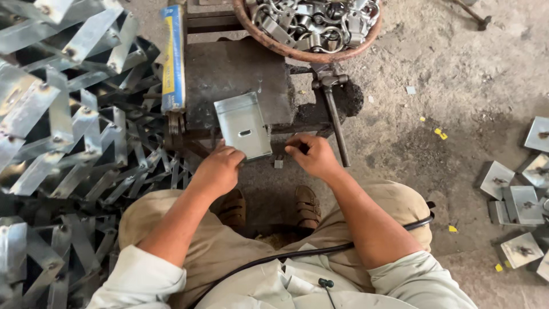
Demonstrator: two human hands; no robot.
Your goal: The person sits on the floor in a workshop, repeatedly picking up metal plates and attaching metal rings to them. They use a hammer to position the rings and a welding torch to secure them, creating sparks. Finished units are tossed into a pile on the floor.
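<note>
Steel plate (pixel 243 125): thin, stiff, light, sharp-edged; take by near corners.
Left hand (pixel 219 169): curled, gripping plate's near-left corner.
Right hand (pixel 310 154): fingertips pinched beside plate; contents unclear.
Bench (pixel 229 71): dark, worn.

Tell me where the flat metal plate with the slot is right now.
The metal plate lies on the dark work block at centre of the head view, its near edge between the left hand and right hand, below the basket.

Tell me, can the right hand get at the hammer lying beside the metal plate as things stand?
Probably yes. The right hand sits just beside the hammer handle, with nothing between them; its fingers seem to pinch something small, so it may need to let go first.
</note>
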